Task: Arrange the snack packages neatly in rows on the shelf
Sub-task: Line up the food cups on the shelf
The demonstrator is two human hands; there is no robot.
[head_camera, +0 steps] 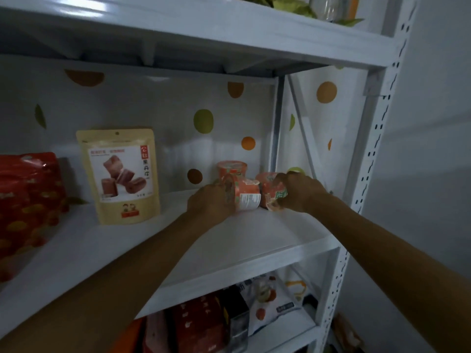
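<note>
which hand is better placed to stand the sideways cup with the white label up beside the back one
Left, probably: the left hand grips that sideways cup, just in front of the upright cup. The right hand is busy holding a second cup.

Red bag point(25, 200) cut off at left edge — lower packages point(229, 314) blurred.

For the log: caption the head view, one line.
Left hand grips a tipped cup, right hand a second cup, on the shelf; third cup stands behind, pouch at left.
</note>
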